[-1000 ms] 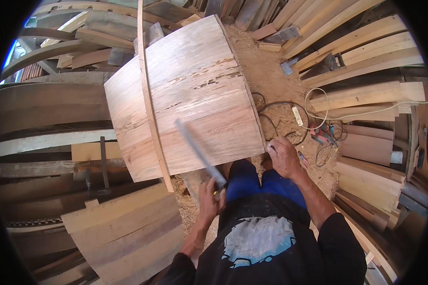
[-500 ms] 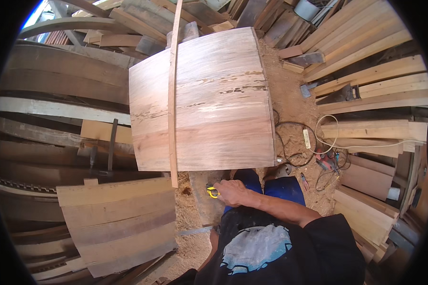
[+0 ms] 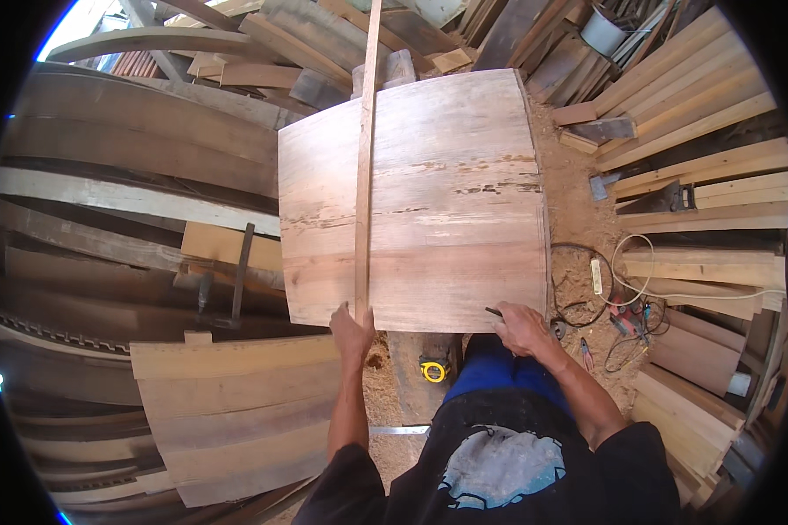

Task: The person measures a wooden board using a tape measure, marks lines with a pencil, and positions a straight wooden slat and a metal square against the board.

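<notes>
In front of me lies a wide wooden panel (image 3: pixel 455 262) made of joined boards, with rough dark cracks across its grain. A long narrow wooden strip (image 3: pixel 365 175) rests across it from far to near, left of the middle. My left hand (image 3: pixel 352 334) is closed around the strip's near end, at the panel's front edge. At the panel's near right corner my right hand (image 3: pixel 524 331) holds a short dark pencil-like stick (image 3: pixel 494 311) between its fingers. A yellow and black tape measure (image 3: pixel 433 370) sits on a board between the two arms, touched by neither hand.
Another joined panel (image 3: pixel 245 394) is at the near left. Curved boards (image 3: pixel 131 131) are stacked on the left, planks (image 3: pixel 700 227) on the right. Sawdust-covered floor holds a red power tool (image 3: pixel 626 319), pliers (image 3: pixel 587 353) and cables. A handsaw (image 3: pixel 665 199) lies on the right-hand planks.
The tape measure has left my right hand and now lies on the board. My left hand has come up and gripped the strip. The pencil-like stick now shows in my right hand.
</notes>
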`<action>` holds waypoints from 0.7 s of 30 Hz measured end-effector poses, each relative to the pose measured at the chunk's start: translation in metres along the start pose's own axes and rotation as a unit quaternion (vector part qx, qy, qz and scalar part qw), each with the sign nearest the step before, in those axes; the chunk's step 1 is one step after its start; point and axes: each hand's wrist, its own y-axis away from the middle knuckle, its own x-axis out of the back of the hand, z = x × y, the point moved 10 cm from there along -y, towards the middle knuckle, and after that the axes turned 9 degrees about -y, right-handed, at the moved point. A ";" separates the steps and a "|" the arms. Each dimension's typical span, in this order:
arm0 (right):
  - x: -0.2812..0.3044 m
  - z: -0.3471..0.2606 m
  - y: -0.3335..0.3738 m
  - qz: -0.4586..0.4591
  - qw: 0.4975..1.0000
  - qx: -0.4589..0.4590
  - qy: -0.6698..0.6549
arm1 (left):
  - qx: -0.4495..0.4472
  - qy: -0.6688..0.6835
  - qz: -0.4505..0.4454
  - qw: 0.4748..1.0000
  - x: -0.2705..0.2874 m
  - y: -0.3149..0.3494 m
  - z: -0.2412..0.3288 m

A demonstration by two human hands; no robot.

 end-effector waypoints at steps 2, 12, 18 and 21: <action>0.002 0.004 0.000 0.013 1.000 -0.010 -0.010 | 0.009 0.002 -0.059 0.998 -0.021 -0.024 0.022; -0.018 0.000 0.019 0.026 0.971 -0.007 -0.237 | 0.022 0.240 -0.346 0.907 -0.060 -0.009 0.168; -0.039 0.076 0.059 0.110 0.973 -0.105 -0.176 | -0.072 0.253 -0.425 0.866 -0.044 0.021 0.286; -0.050 0.094 0.084 0.094 0.946 -0.095 -0.296 | -0.142 0.269 -0.341 0.889 -0.058 0.003 0.279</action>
